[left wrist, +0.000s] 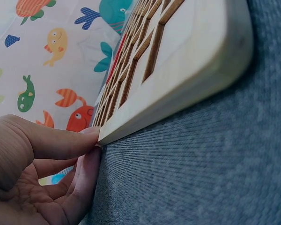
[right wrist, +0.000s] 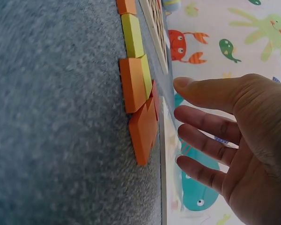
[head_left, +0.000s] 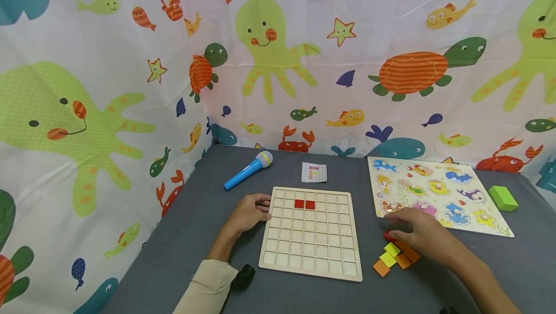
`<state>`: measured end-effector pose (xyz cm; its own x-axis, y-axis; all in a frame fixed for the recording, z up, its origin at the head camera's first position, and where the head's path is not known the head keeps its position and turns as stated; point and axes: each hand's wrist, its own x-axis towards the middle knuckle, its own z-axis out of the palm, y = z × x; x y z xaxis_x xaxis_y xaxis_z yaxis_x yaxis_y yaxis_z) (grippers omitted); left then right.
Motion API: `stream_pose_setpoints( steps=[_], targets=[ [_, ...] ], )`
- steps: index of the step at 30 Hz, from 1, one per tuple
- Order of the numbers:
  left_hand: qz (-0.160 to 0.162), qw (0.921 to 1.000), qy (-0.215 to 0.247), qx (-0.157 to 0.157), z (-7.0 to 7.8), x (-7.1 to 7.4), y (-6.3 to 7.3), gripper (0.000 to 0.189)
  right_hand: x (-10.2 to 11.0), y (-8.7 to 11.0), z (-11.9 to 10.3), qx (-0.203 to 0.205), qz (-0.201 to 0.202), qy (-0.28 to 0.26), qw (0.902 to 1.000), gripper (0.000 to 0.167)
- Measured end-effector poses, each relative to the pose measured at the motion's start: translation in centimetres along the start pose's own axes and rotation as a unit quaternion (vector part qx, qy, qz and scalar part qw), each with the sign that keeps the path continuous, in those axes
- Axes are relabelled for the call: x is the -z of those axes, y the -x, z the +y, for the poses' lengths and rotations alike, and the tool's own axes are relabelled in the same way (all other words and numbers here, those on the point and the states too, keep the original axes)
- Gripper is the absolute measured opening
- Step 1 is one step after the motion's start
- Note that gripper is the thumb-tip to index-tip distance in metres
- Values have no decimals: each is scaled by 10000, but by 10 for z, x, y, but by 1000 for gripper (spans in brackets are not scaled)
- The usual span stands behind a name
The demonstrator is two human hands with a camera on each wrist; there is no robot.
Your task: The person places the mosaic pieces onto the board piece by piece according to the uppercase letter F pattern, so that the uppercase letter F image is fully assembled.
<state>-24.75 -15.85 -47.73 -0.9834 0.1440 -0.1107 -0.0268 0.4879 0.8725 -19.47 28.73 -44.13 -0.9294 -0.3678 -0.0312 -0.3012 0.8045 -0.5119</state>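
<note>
We see a grid board [head_left: 310,237] lying flat near the middle of the grey surface [head_left: 187,241], and our left hand [head_left: 250,213] holds its left edge. Thumb and fingers come together there, and the left wrist view shows them pinching the wood at one corner of its rim. A pale sleeve [head_left: 206,287] covers that forearm.

On the board we find two red squares [head_left: 304,204] side by side in the second row from its far edge.

Our right hand [head_left: 421,231] hovers over a small cluster of tiles to the right of the board, towards the near edge of the surface. Its thumb and fingers are apart and grip nothing; a gap shows between them and the tiles in the right wrist view. Beneath and beside it we count a red tile [head_left: 388,238], two yellow tiles [head_left: 388,259] and several orange tiles [head_left: 403,261], mostly touching one another.

Near the back left corner of the surface lies a blue toy microphone [head_left: 247,174]. A printed card [head_left: 314,172] sits by the back edge, and a picture puzzle [head_left: 443,202] lies towards the back right corner, with a green block [head_left: 503,198] beside it.
</note>
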Motion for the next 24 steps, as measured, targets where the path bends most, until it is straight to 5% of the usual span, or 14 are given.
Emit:
stream_pose_setpoints(
  steps=[13, 24],
  targets=[
    [1, 10000, 12, 44, 1, 0, 1, 51, -5, -2, 8, -306, -353, -24, 9989, 44],
    [23, 10000, 81, 48, 3, 0, 3, 52, -11, -5, 4, -84, -285, 126, 9995, 39]
  ],
)
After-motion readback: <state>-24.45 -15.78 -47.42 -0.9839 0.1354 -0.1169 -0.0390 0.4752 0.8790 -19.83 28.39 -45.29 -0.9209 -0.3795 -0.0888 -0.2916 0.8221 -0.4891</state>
